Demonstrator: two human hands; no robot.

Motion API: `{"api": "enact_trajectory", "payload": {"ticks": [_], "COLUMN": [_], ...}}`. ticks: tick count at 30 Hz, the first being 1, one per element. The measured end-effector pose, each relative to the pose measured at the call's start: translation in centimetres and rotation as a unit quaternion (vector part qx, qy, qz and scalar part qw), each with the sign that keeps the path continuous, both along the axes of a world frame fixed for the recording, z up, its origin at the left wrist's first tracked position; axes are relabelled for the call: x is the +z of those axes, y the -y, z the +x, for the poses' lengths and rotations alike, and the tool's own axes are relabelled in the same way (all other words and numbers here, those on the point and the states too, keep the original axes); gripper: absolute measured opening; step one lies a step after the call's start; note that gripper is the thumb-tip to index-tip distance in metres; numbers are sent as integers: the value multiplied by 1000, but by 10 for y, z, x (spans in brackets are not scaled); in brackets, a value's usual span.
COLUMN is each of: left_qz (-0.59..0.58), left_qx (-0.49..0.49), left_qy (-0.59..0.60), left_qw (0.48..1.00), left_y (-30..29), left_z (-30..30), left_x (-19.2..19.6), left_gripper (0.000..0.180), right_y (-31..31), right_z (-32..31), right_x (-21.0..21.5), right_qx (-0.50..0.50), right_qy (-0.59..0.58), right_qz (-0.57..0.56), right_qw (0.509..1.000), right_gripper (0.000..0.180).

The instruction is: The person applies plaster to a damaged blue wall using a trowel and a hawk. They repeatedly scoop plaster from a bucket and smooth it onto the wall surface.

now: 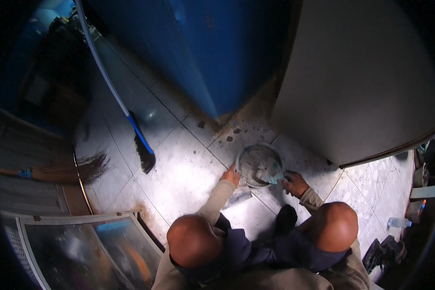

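A round bucket (239, 166) stands on the tiled floor ahead of my knees, with grey, wet-looking cement paste (256, 161) inside. My left hand (231, 176) grips its left rim. My right hand (295, 184) is closed around the handle of a putty knife (274, 179) with a teal tint. Its blade reaches over the right side of the bucket into the paste, and the blade's tip is hard to make out. A flat grey piece (239, 197) lies on the floor just below my left hand; its kind is unclear.
A blue wall corner (216, 108) juts in beyond the bucket, and a pale panel (357, 87) rises on the right. To the left are a long-handled brush broom (144, 150) and a straw broom (67, 169). A glass-fronted cabinet (89, 251) stands near left; a plastic bottle (399, 222) lies at right.
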State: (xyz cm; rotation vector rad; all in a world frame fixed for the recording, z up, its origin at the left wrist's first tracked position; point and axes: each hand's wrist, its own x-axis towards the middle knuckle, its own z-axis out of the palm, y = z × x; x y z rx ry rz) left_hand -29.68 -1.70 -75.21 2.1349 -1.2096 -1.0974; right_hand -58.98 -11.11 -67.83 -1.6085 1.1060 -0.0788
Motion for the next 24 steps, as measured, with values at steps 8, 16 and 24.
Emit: {"api": "enact_trajectory", "payload": {"ticks": [8, 16, 24], "left_qz": [32, 10, -18], "left_qx": [139, 185, 161], "left_qy": [-40, -75, -268], "left_qw": [989, 980, 950], "left_y": [-18, -44, -109], "left_z": [18, 33, 33], "left_x": [-1, -5, -25], "left_gripper": [49, 43, 38], "right_y": [4, -4, -14], "right_z": [2, -7, -1], "right_x": [22, 6, 16], "right_qx": [14, 10, -74], "right_qy": [32, 33, 77], "right_qz": [13, 21, 70], "right_qw": [999, 999, 992], "right_gripper": [37, 49, 40]}}
